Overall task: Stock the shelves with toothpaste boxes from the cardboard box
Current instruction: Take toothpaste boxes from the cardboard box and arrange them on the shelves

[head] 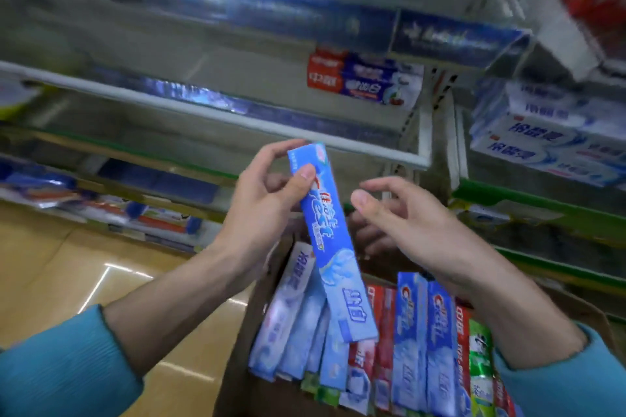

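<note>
Left-hand fingers (306, 176) pinched the blue Crest toothpaste box (330, 237); right hand (403, 213) hovered loosely open. Advisable: level the box before sliding onto the shelf (237, 118).

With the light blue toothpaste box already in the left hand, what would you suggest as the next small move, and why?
Probably lift the light blue toothpaste box forward onto the white-edged shelf just above it. The left hand pinches the box near its top, clear of the cardboard box; the right hand is open beside it, holding nothing. That shelf shows bare space left of the red and blue boxes.
</note>
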The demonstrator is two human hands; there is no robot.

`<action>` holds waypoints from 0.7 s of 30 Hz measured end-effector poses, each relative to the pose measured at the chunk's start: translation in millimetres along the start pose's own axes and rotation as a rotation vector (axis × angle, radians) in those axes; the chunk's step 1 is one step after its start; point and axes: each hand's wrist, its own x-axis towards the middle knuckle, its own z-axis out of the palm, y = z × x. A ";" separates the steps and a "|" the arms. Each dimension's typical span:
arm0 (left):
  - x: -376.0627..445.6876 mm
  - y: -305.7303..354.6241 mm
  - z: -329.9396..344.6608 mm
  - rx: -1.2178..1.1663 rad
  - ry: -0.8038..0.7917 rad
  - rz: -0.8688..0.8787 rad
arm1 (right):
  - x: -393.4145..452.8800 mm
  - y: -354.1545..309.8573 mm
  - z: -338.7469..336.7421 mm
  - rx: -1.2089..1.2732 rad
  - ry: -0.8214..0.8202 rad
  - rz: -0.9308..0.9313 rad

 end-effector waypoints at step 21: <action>111.4 54.0 -143.6 0.592 0.461 0.324 | 112.1 -33.4 63.6 0.090 0.338 -0.226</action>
